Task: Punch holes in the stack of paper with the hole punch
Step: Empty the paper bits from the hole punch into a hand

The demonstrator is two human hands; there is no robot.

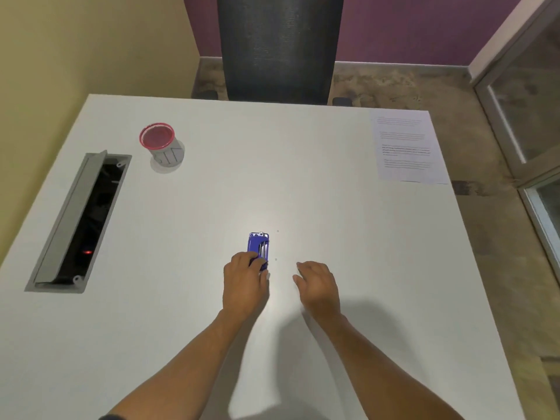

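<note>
Head view: hole punch (259,248) under left hand (245,284)

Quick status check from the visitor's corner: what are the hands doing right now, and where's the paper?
Left hand on blue hole punch, mid-table. Right hand open, empty, beside it. Paper stack at far right corner, untouched. Nothing between.

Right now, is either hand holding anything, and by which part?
The left hand grips the blue hole punch at its near end, fingers curled over it. The right hand is empty, hovering beside it.
</note>
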